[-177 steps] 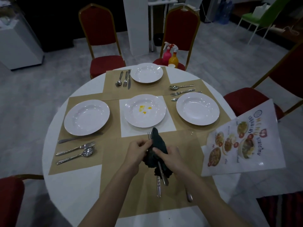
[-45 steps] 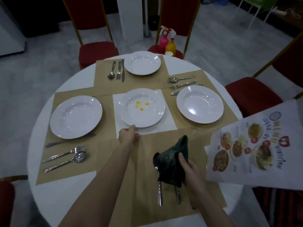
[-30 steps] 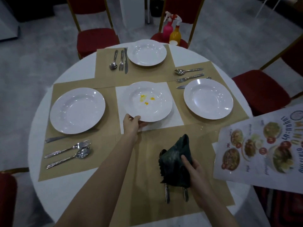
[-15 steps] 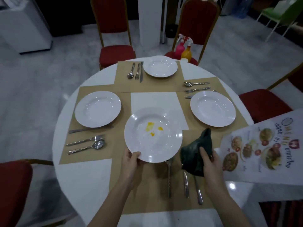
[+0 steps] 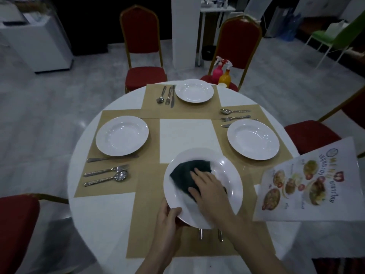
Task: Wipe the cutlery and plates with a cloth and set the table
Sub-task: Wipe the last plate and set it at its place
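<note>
- The white plate (image 5: 223, 212) sits low and centre in the frame, lifted off the brown placemat (image 5: 150, 224); the left hand (image 5: 167, 220) grips its near rim, thumb on top, and the right hand (image 5: 209, 188) presses the dark cloth (image 5: 185, 173) flat into the bowl with straight fingers.
- The plate hangs from one edge only, so a hard push with the cloth could tip it or slide it out of the grip.
- Two cutlery handles (image 5: 201, 234) poke out beneath the plate; a drop would likely land on them and knock them askew.
- The cloth covers the centre, so I cannot tell whether any dirt remains; a quick pass could smear it.
- The round white counter (image 5: 102, 220) carries three more set plates: one at left (image 5: 122, 135), one at top (image 5: 194, 90), one at right (image 5: 253, 139), each with cutlery beside it.
- A printed menu (image 5: 308, 184) overhangs the right edge, near the right arm, which could brush it off.
- Red chairs ring the counter; two spray bottles (image 5: 221, 73) stand on the far chair seat; the floor is grey.
</note>
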Action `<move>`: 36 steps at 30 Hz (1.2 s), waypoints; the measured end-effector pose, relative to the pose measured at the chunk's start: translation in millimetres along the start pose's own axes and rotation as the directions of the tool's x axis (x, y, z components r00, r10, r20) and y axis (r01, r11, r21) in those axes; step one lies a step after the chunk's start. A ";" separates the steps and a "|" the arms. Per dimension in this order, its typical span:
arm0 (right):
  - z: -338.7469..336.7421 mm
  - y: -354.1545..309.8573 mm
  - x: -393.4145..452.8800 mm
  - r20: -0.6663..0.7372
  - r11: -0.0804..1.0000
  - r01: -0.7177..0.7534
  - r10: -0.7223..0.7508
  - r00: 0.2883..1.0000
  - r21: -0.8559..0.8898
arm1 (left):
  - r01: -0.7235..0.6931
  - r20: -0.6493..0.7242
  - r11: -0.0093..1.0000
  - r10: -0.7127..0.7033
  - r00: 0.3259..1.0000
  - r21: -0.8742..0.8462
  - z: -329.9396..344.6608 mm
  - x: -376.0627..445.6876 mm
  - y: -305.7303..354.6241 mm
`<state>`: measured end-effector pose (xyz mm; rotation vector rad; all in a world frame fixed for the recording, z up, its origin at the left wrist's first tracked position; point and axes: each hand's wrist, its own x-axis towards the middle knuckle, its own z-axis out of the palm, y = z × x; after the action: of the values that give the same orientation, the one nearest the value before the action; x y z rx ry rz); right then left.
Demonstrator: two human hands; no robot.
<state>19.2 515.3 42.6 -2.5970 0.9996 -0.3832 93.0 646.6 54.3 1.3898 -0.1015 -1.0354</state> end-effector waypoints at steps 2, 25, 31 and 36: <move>10.9 -5.5 -3.9 0.050 0.999 0.050 -0.049 0.998 -0.021 | 0.006 0.041 1.000 -0.007 0.999 0.009 2.6 -2.1 -0.4; 2.0 -2.0 -6.5 0.046 0.955 0.294 -0.292 0.955 -0.042 | -0.026 0.033 1.000 0.026 0.999 0.008 -1.6 -12.0 2.9; -26.7 55.7 -8.0 0.122 0.877 0.439 -0.422 0.898 -0.197 | 0.009 -0.031 1.000 -0.009 0.999 -0.008 -25.8 -21.1 -1.6; -16.8 54.2 -9.7 -0.079 0.973 0.134 -0.151 0.985 -0.190 | -0.021 0.056 0.999 0.019 0.998 0.049 -2.7 -25.7 -3.3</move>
<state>-26.1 480.6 35.2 -2.8515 0.9202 -0.4726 77.9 665.7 63.7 1.4018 -0.1829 -1.0614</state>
